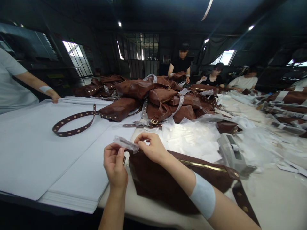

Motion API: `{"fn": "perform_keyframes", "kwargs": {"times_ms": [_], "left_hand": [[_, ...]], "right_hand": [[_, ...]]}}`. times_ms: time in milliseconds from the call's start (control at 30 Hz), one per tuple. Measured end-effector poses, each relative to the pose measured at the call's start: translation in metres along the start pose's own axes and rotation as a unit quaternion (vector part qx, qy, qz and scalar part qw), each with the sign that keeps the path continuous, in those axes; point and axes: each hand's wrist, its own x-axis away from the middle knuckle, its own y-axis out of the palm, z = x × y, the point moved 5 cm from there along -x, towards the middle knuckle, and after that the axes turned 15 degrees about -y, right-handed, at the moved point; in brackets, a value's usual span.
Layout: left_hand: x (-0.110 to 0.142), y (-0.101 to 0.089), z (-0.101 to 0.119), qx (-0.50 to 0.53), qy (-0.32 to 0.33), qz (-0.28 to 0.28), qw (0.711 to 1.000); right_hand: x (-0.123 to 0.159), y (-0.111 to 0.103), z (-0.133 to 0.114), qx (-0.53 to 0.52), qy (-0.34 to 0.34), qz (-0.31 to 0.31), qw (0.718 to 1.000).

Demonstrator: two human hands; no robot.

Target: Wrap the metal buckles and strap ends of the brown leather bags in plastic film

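Observation:
A small crumpled clear plastic wrap is held between my two hands. My left hand pinches its near end and my right hand pinches its far end. Both hands hover over the top left corner of a brown leather bag with a gold zipper, lying on the table in front of me. A white patch sits on my right forearm.
A stack of white paper sheets covers the left of the table, with a studded brown strap on it. A pile of brown bags lies behind. Clear plastic bags and a tape dispenser lie right. Other people work around the table.

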Motion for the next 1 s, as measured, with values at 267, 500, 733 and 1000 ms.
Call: {"fn": "perform_keyframes", "kwargs": {"times_ms": [267,500,733,1000], "left_hand": [[-0.007,-0.005,-0.004,-0.005,-0.022,0.002,1.0],[-0.007,-0.004,-0.002,-0.04,0.004,0.009,0.999],[-0.007,0.003,-0.004,-0.083,-0.01,-0.013,0.996],[-0.012,-0.021,-0.001,-0.014,-0.042,0.158,0.986]], "right_hand": [[0.003,0.008,-0.002,0.043,-0.018,0.004,0.999],[0.004,0.007,0.001,0.041,-0.025,0.019,0.999],[0.001,0.013,0.013,0.014,0.005,0.053,0.998],[0.001,0.009,0.029,-0.149,0.083,0.103,0.98]]}}
